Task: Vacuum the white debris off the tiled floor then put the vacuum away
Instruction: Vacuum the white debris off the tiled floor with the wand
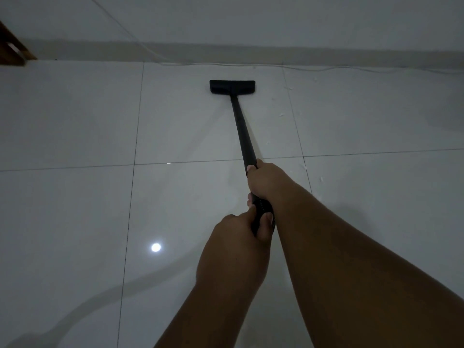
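Observation:
A black vacuum wand (243,131) runs from my hands out to a flat black floor head (232,86) resting on the glossy white tiled floor (75,116), close to the far wall. My right hand (266,180) grips the wand higher up. Just behind it, my left hand (238,237) is closed around the ribbed grip. Small white debris flecks (282,113) lie scattered on the tiles to the right of the head and wand, with more flecks near a tile joint (321,179). The vacuum's body is out of view.
A thin white cord (326,69) trails along the base of the far wall (251,21). A brown wooden piece of furniture (12,50) juts in at the upper left. A ceiling light reflects on the tile (155,247).

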